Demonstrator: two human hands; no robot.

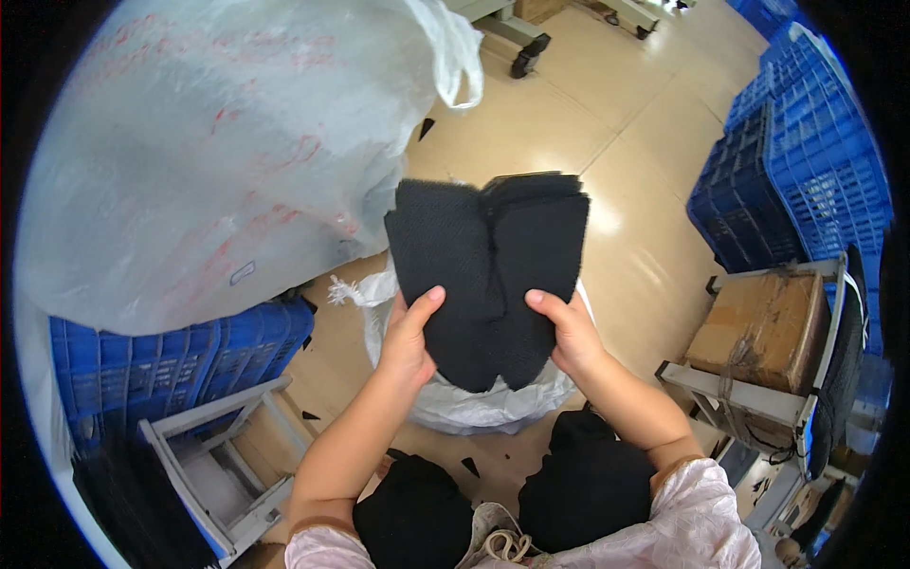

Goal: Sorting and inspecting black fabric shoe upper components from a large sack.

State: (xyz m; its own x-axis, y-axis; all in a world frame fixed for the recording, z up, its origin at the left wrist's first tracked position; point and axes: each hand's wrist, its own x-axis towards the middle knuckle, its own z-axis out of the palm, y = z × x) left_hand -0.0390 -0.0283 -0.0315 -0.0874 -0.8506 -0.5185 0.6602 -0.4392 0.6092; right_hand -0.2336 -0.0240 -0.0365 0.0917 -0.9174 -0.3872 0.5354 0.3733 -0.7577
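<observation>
Two stacks of black fabric pieces (493, 266) are held up side by side in front of me, their inner edges touching. Each piece has a straight far edge and a rounded near end. Around the left stack's outer edge my left hand (411, 339) is closed, thumb on top. My right hand (566, 332) grips the right stack the same way; the fingers of both hands are mostly hidden underneath. Below the stacks, partly covered by them, lies a white woven sack (483, 408) on the floor.
A large translucent plastic bag (218, 171) bulges at the left above blue crates (180, 365). More blue crates (806, 152) stand at the right, near a cardboard box (761, 327) on a metal frame. Black scraps (427, 128) lie on the tiled floor (635, 104). A caster wheel (529, 57) shows at the far side.
</observation>
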